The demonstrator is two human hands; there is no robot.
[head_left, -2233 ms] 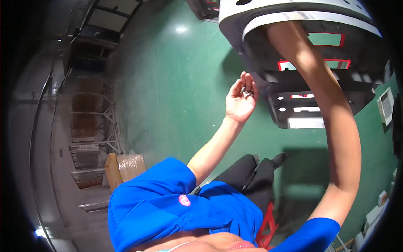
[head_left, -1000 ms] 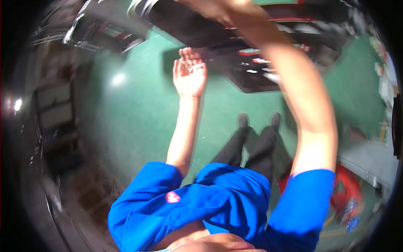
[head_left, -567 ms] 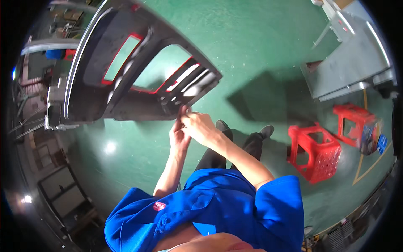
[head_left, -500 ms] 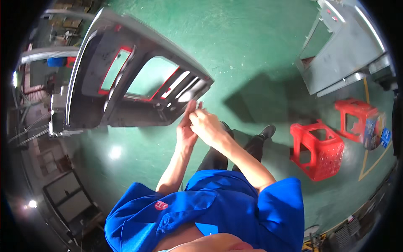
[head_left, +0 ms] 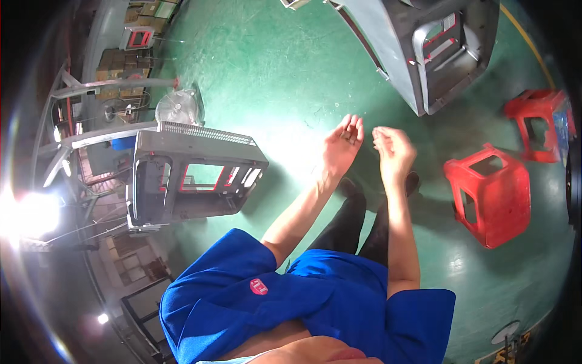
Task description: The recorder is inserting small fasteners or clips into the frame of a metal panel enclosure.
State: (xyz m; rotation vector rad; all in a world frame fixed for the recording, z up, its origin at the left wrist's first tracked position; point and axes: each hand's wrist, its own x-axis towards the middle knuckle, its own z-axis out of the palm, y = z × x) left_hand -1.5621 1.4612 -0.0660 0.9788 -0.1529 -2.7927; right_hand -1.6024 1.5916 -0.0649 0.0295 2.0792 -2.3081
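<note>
My left hand (head_left: 342, 148) is held out palm up over the green floor, its fingers slightly curled. Several small dark pieces (head_left: 348, 138) lie at the base of its fingers, too small to name. To its right, apart from it, my right hand (head_left: 397, 153) has its fingertips drawn together in a pinch. What they hold, if anything, does not show. A dark grey housing (head_left: 176, 209) with red-edged cut-outs stands left of my hands. Another grey housing (head_left: 400, 51) with similar openings stands ahead to the right. Neither hand touches a housing.
A red plastic stool (head_left: 500, 200) stands to my right, with a second red stool (head_left: 536, 100) beyond it. Behind the left housing are a round fan (head_left: 179, 108) and curved metal bars (head_left: 115, 85). A bright lamp (head_left: 30, 215) shines at the far left.
My hands have come apart and moved right, away from the left housing. The view has turned right, so the second housing is now ahead of my hands.
</note>
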